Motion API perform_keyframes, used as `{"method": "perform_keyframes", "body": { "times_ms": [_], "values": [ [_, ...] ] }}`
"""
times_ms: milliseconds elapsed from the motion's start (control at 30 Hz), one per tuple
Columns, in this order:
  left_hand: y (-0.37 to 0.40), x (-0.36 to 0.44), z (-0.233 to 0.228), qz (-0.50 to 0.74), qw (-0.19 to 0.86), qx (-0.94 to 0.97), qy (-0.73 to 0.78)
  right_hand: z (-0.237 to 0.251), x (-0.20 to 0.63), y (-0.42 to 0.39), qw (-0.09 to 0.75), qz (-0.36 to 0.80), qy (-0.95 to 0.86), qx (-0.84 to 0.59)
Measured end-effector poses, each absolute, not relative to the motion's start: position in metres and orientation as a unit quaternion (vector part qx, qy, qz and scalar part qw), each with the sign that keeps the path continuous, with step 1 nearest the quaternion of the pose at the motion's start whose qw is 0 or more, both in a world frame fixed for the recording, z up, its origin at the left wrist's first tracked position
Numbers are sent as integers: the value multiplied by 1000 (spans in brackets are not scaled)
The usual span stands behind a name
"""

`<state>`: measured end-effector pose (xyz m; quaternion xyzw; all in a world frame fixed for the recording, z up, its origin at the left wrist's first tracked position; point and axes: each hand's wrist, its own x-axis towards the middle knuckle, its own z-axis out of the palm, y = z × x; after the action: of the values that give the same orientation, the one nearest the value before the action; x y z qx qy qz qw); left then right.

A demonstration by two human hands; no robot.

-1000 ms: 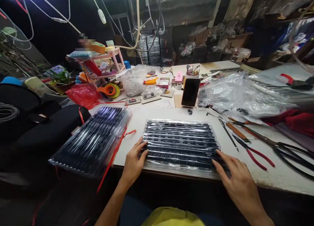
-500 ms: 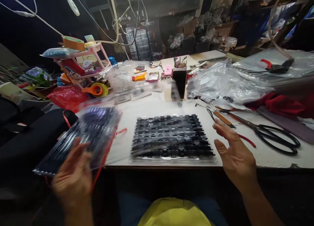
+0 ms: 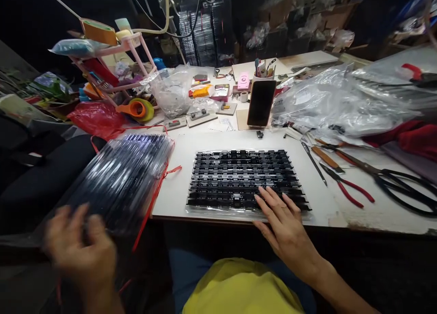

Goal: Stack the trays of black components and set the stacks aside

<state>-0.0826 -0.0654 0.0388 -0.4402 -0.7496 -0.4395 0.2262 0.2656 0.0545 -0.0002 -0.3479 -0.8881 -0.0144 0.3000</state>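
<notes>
A clear plastic tray (image 3: 211, 209) lies flat on the white table, filled with rows of small black parts (image 3: 235, 173), their exact kind not plain. My right hand (image 3: 282, 223) rests over its front right corner, fingers stretched and spread, holding nothing. To the left is a stack of clear plastic trays (image 3: 116, 177) with dark contents, partly over the table edge, with red string (image 3: 150, 209) along its right side. My left hand (image 3: 82, 245), smeared by motion, is at the near left corner of this stack. Its fingers look bent and apart, with nothing visible between them.
Right of the tray lie a black pen-like tool (image 3: 314, 163), red-handled pliers (image 3: 348, 186) and large black scissors (image 3: 392, 177). A phone (image 3: 261, 103) stands upright behind. Clear plastic bags (image 3: 341, 100) cover the back right; a pink rack (image 3: 143, 54) stands back left.
The blurred clear sheet or lid near my left hand is now down over the left stack. My left hand moved left and down; my right hand came in from the right onto the tray.
</notes>
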Motion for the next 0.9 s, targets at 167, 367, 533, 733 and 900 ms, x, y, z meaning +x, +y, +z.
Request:
{"method": "perform_keyframes", "body": {
  "times_ms": [167, 367, 533, 733, 900],
  "values": [
    [-23, 14, 8, -284, 59, -720, -631, -10, 273, 51, 325, -33, -867, -376],
    [-7, 43, -13, -205, 53, -748, -629, -13, 279, 44, 331, -34, -870, -363],
    [-3, 39, -10, -212, 52, -749, -625, -8, 275, 44, 350, -25, -871, -345],
    [-3, 46, -3, -221, 50, -760, -610, -6, 272, 44, 370, -13, -867, -334],
    [5, 59, -5, -213, 76, -795, -563, -7, 279, 45, 361, -17, -856, -371]
  ]
}}
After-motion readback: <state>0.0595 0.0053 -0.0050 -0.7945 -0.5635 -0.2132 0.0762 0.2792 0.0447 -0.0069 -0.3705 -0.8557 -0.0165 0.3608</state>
